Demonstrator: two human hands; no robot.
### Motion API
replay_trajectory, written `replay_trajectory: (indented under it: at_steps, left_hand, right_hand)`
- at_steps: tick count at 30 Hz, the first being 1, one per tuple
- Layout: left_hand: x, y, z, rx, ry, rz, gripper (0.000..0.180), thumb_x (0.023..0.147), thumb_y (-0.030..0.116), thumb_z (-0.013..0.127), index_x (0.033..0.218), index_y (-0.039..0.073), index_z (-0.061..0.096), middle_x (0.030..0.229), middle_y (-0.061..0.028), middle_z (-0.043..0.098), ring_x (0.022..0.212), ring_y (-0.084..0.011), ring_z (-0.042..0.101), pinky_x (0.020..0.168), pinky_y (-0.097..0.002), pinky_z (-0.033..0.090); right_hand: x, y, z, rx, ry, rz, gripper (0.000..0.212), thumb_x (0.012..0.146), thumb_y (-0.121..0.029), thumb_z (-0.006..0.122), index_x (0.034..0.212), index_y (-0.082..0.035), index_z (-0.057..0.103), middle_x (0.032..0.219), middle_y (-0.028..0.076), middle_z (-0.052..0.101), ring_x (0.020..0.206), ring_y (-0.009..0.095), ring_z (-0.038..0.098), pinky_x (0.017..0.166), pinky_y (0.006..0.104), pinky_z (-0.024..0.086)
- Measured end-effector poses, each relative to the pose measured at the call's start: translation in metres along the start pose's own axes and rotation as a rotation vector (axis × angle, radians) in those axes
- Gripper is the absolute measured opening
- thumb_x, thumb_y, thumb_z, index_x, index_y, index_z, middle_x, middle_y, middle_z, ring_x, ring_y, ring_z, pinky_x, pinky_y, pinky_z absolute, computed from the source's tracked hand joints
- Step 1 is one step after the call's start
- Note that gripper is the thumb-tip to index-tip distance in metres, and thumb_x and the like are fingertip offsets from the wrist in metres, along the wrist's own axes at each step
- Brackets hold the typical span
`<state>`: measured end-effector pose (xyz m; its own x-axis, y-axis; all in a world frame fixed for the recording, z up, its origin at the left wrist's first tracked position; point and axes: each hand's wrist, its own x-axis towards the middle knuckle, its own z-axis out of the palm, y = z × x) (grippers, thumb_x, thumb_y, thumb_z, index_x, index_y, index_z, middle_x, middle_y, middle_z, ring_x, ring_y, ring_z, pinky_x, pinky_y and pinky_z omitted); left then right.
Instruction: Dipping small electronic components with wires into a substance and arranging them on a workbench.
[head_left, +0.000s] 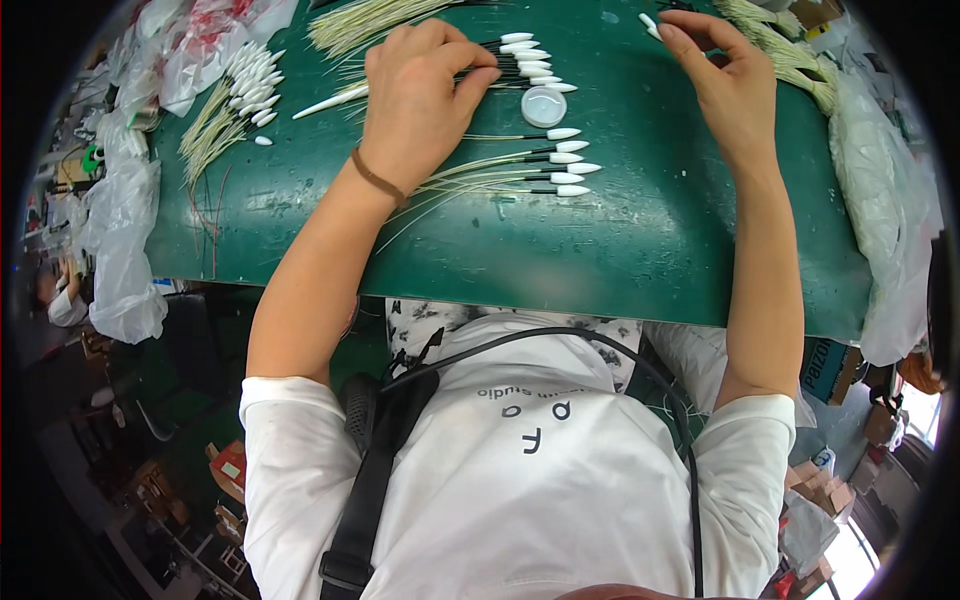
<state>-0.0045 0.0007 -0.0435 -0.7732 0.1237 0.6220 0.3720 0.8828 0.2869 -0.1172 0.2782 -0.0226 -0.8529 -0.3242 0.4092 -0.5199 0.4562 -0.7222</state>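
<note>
My left hand (425, 90) bends over a row of thin pale stems with black collars and white pointed tips (535, 68). Its thumb and fingers are pressed together by the collars; whatever they pinch is hidden. Farther right, my right hand (725, 85) is raised at the far side of the green table, a small white pointed tip (649, 26) between thumb and fingertip. A small round clear dish (543, 106) sits just right of the row. Nearer me lie several tipped stems (565, 158), their white ends pointing right. A white tapered stick (332, 102) shows left of my left hand.
A bundle of white-tipped stems (250, 85) and one loose tip (263, 141) lie at the left. Bare pale stems (365, 25) are at the back, with more bundles (790, 60) at the far right. Plastic bags (872, 200) hang along both table (640, 265) ends.
</note>
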Motion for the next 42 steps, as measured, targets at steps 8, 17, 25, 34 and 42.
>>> replay_trajectory:
  at_steps: [8,17,25,34,42]
  left_hand:
    - [0.008,-0.004,-0.013,-0.007,0.019,0.017,0.010,0.080,0.018,0.076,0.087,0.011,0.075,0.088,-0.0027,0.062,0.087,-0.0260,0.058,0.079,-0.0411,0.040]
    - [0.055,-0.056,-0.013,0.215,-0.087,-0.076,0.008,0.077,0.015,0.073,0.075,0.007,0.070,0.083,-0.0104,0.061,0.087,-0.0327,0.058,0.077,-0.0449,0.045]
    - [0.065,-0.059,0.004,0.290,-0.131,0.048,0.005,0.078,0.015,0.072,0.078,0.011,0.069,0.088,-0.0070,0.059,0.093,-0.0291,0.055,0.080,-0.0431,0.039]
    - [0.065,-0.057,0.000,0.258,-0.179,0.055,0.007,0.081,0.013,0.070,0.083,0.009,0.065,0.090,-0.0092,0.057,0.091,-0.0311,0.055,0.079,-0.0434,0.039]
    - [0.063,-0.071,0.006,0.153,-0.062,0.097,0.006,0.081,0.014,0.070,0.083,0.009,0.066,0.091,-0.0098,0.058,0.090,-0.0314,0.055,0.078,-0.0430,0.040]
  right_hand:
    - [0.008,0.030,0.015,-0.868,0.145,-0.428,0.022,0.092,-0.025,0.067,0.110,-0.016,0.074,0.103,0.002,0.070,0.104,0.025,0.059,0.090,0.0377,0.043]
    - [0.006,0.016,0.012,-0.871,0.000,-0.439,0.011,0.087,-0.018,0.068,0.094,-0.013,0.075,0.092,0.000,0.068,0.096,0.023,0.058,0.086,0.0400,0.043]
    - [0.002,0.013,0.005,-0.643,0.062,-0.379,0.010,0.085,-0.012,0.069,0.094,-0.009,0.067,0.090,0.005,0.066,0.087,0.027,0.058,0.078,0.0395,0.046]
    - [-0.004,0.005,0.008,-0.399,0.082,-0.284,0.011,0.085,-0.011,0.069,0.095,-0.006,0.065,0.091,0.007,0.065,0.088,0.028,0.058,0.080,0.0387,0.048]
    - [-0.006,0.002,0.008,-0.367,0.069,-0.260,0.011,0.087,-0.012,0.068,0.096,-0.007,0.065,0.092,0.007,0.065,0.089,0.027,0.059,0.079,0.0383,0.048]
